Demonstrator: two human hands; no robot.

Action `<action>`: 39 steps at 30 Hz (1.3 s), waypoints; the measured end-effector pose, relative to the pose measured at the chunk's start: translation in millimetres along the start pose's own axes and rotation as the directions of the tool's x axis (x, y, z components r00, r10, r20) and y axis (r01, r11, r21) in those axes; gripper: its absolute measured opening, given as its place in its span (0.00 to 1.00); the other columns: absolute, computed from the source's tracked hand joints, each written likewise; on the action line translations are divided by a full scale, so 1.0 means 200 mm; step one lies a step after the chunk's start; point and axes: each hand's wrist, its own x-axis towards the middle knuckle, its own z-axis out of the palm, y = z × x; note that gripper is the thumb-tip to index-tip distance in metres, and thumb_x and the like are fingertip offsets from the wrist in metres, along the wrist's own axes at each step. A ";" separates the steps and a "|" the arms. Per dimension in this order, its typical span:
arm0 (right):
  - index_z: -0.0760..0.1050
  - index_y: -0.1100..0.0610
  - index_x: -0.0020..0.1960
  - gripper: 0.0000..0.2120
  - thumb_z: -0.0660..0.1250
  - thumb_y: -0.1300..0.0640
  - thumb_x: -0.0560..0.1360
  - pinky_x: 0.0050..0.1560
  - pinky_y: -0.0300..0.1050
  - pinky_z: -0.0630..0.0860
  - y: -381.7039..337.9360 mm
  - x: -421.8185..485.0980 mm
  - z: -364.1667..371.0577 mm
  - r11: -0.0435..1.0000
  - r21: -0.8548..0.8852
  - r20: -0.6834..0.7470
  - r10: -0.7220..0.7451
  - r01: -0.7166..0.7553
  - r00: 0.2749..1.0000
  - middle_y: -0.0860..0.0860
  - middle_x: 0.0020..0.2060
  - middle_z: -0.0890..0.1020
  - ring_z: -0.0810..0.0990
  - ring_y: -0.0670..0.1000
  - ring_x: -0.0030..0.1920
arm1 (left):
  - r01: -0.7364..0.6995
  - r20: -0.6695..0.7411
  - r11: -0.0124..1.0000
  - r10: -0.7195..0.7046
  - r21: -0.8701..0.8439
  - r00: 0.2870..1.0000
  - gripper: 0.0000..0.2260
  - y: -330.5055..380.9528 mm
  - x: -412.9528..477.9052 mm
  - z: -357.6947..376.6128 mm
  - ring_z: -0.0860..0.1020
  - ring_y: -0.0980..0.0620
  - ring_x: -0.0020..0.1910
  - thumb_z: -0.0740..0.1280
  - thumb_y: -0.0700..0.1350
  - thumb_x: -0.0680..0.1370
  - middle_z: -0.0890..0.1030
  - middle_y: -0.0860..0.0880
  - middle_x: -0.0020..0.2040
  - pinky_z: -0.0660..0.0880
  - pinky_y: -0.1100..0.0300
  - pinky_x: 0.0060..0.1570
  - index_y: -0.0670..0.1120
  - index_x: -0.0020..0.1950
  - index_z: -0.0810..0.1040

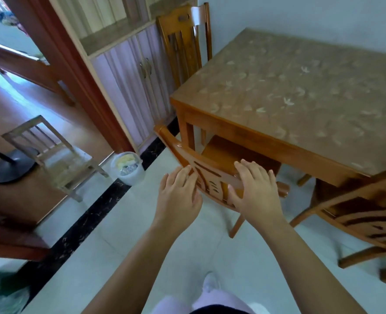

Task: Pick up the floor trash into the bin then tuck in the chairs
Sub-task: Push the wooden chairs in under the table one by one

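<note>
A wooden chair (212, 171) stands at the near side of the wooden table (300, 94), its seat partly under the tabletop. My left hand (179, 198) lies with straight fingers against the left part of the chair's backrest. My right hand (254, 189) rests on the backrest's top rail, fingers extended over it. A small white bin (128, 168) holding pale and yellow trash sits on the floor to the left, by the dark floor strip. A second wooden chair (368, 218) stands angled out at the table's right corner. A third chair (185, 41) stands at the table's far left end.
A small pale wooden chair (51, 155) and a black round stand base (13, 168) are on the brown floor at left. A cabinet with pink doors (130, 80) lines the wall. A green bag (1, 291) lies at the bottom left. My white shoe (211, 283) shows below.
</note>
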 end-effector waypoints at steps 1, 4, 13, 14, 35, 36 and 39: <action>0.57 0.50 0.74 0.26 0.57 0.46 0.78 0.72 0.54 0.45 0.00 0.03 0.01 1.000 0.001 0.016 0.009 -0.009 1.000 0.48 0.73 0.61 0.54 0.51 0.74 | -0.017 0.010 1.000 0.017 0.007 1.000 0.21 -0.01 0.04 0.02 0.76 0.42 0.59 0.57 0.50 0.72 0.80 0.43 0.58 0.71 0.46 0.59 0.41 0.57 0.80; 0.57 0.50 0.74 0.27 0.58 0.45 0.78 0.72 0.54 0.46 -0.01 0.12 0.06 1.000 0.005 0.060 0.010 -0.010 0.998 0.48 0.73 0.60 0.54 0.51 0.74 | -0.080 0.028 0.997 0.079 0.008 0.996 0.20 -0.04 0.15 0.06 0.75 0.44 0.59 0.58 0.49 0.72 0.81 0.44 0.56 0.69 0.51 0.60 0.41 0.56 0.80; 0.59 0.50 0.73 0.27 0.60 0.45 0.77 0.72 0.52 0.50 -0.07 0.33 0.18 0.999 -0.002 0.083 0.044 -0.044 0.996 0.47 0.72 0.63 0.57 0.50 0.72 | -0.259 0.223 0.963 0.268 -0.070 0.937 0.20 -0.21 0.49 0.18 0.75 0.42 0.60 0.67 0.50 0.69 0.80 0.44 0.58 0.66 0.40 0.61 0.43 0.57 0.80; 0.61 0.50 0.72 0.26 0.60 0.45 0.76 0.71 0.50 0.53 -0.08 0.35 0.19 0.999 0.010 0.077 0.048 -0.049 0.996 0.47 0.71 0.65 0.59 0.50 0.71 | -0.280 0.246 0.955 0.296 -0.098 0.923 0.20 -0.23 0.52 0.18 0.75 0.42 0.61 0.67 0.50 0.69 0.80 0.44 0.58 0.66 0.41 0.62 0.43 0.58 0.79; 0.75 0.54 0.52 0.16 0.69 0.46 0.69 0.43 0.43 0.74 -0.23 0.51 0.27 0.951 0.072 0.173 0.285 -0.300 0.943 0.49 0.46 0.77 0.76 0.50 0.44 | -0.659 0.315 0.726 0.683 -0.196 0.659 0.14 -0.36 0.85 0.29 0.73 0.51 0.51 0.61 0.58 0.77 0.77 0.52 0.52 0.65 0.61 0.44 0.54 0.58 0.77; 0.75 0.54 0.51 0.15 0.69 0.47 0.69 0.43 0.43 0.74 -0.23 0.52 0.26 0.943 0.100 0.188 0.295 -0.317 0.937 0.49 0.44 0.77 0.76 0.50 0.44 | -0.658 0.310 0.723 0.688 -0.210 0.657 0.13 -0.37 0.85 0.30 0.74 0.51 0.51 0.60 0.57 0.77 0.78 0.52 0.52 0.65 0.61 0.44 0.54 0.57 0.77; 0.76 0.54 0.48 0.13 0.70 0.48 0.68 0.40 0.40 0.72 -0.24 0.55 0.25 0.935 0.127 0.196 0.303 -0.330 0.933 0.47 0.40 0.76 0.74 0.49 0.41 | -0.655 0.286 0.713 0.700 -0.249 0.654 0.13 -0.39 0.85 0.30 0.75 0.51 0.50 0.60 0.57 0.77 0.79 0.52 0.50 0.67 0.60 0.45 0.55 0.57 0.77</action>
